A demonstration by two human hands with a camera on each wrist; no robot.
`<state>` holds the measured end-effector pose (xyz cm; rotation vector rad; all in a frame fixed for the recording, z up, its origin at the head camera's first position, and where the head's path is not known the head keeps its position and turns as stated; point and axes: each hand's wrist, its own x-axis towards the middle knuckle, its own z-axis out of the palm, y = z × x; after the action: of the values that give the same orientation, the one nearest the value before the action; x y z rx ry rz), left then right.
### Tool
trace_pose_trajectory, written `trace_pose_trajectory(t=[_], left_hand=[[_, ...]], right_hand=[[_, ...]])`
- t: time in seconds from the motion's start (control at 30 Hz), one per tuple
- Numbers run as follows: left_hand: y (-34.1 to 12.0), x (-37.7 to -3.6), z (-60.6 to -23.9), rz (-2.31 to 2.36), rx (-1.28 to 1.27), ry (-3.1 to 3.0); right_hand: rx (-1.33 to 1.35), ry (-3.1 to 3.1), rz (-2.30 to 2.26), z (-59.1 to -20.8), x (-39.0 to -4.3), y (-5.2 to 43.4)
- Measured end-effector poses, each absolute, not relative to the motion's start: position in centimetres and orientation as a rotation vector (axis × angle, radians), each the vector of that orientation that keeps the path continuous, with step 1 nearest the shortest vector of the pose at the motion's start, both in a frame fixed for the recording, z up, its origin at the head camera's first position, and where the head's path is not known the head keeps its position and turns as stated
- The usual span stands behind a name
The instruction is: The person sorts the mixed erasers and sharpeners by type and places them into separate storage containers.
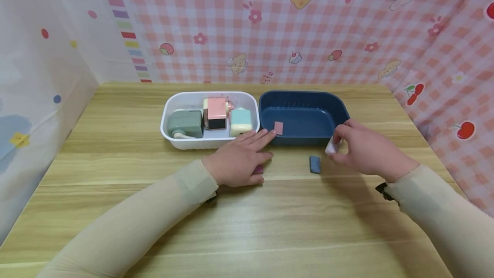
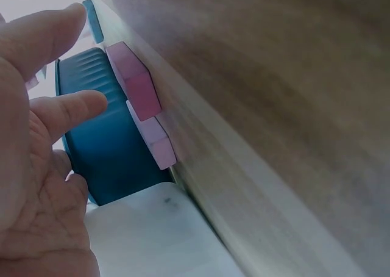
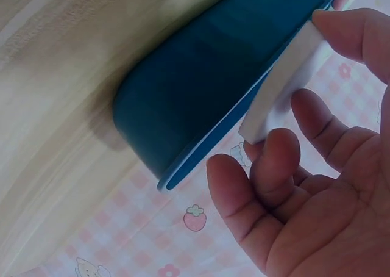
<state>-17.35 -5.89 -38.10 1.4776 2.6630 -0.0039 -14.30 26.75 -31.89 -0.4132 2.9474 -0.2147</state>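
White eraser (image 1: 331,146) being pinched by right hand (image 1: 366,149) at blue bin (image 1: 305,117) 4 o'clock rim; left hand (image 1: 241,158) lying flat, fingers spreading over pink erasers (image 2: 143,103). Risk: loose fingertip pinch slipping, eraser dropping outside bin.

Two plastic tubs are counted on the wooden table (image 1: 115,209): one white oval tub (image 1: 170,138) and, just right of it, one dark blue oval tub (image 1: 305,98).

Three block-shaped sharpeners are counted inside the white tub: one grey-green (image 1: 185,124), one pink (image 1: 215,113), one pale mint (image 1: 241,122).

Five small flat erasers are counted:
- one pink rectangular eraser (image 1: 278,128) inside the blue tub;
- one blue (image 1: 314,164) in front of the blue tub;
- one white (image 1: 331,146) at the blue tub's right front corner;
- two pink ones (image 2: 135,82) (image 2: 155,141) near the tubs' front edge.
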Motion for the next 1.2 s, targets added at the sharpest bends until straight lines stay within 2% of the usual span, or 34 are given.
trace_pose_trajectory(t=[1.2], left_hand=[[-5.9, -17.2, -38.0, -0.017, 1.466, 2.663]], right_hand=[[-0.419, 2.948, -0.265, -32.3, -15.4, 26.1]])
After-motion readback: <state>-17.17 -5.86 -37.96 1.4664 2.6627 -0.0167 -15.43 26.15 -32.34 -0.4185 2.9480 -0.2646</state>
